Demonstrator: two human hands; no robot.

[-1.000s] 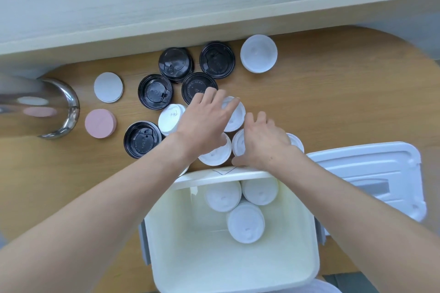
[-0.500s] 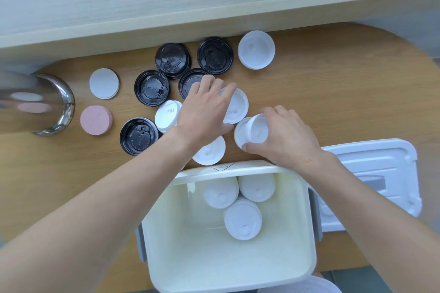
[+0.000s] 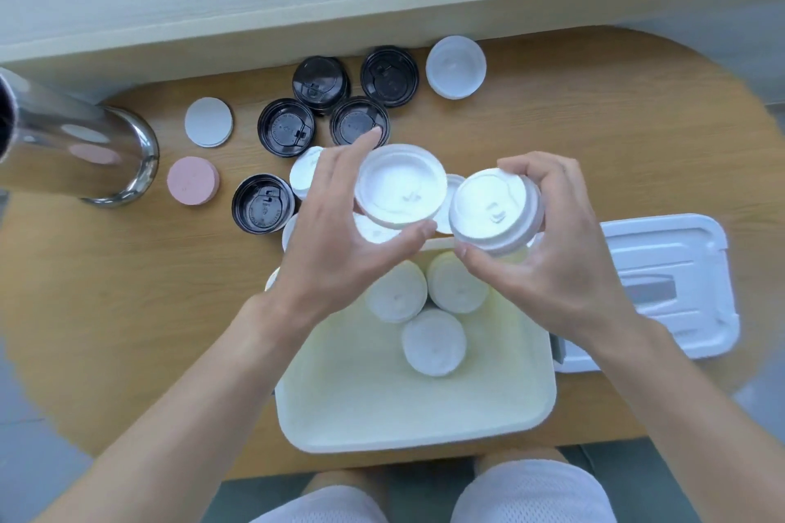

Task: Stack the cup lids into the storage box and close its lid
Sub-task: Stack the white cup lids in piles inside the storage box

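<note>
My left hand (image 3: 335, 242) holds one white lid (image 3: 400, 183) in its grip, fingers curled round the far edge and thumb under the near edge, hollow side facing up toward me. My right hand (image 3: 552, 263) grips a small stack of white lids (image 3: 495, 211), pinched between thumb and fingers, tilted, just beside the single lid. Both loads hang above the far rim of the box (image 3: 424, 437).

Inside the box, three piles of white lids (image 3: 433, 342) stand together near the far wall; two sit side by side and the third is nearer me. The box is open. Its own lid (image 3: 662, 251) lies flat on the table (image 3: 594, 149) just right of the box.

Beyond the box, partly hidden under my left hand, more white lids (image 3: 305, 174) lie on the table. Further out from the box are five black lids (image 3: 286, 127), and one more white lid (image 3: 456, 67) to their right. Far left of the box are a grey disc (image 3: 208, 122), a pink disc (image 3: 193, 180) and a shiny metal post (image 3: 80, 149).
</note>
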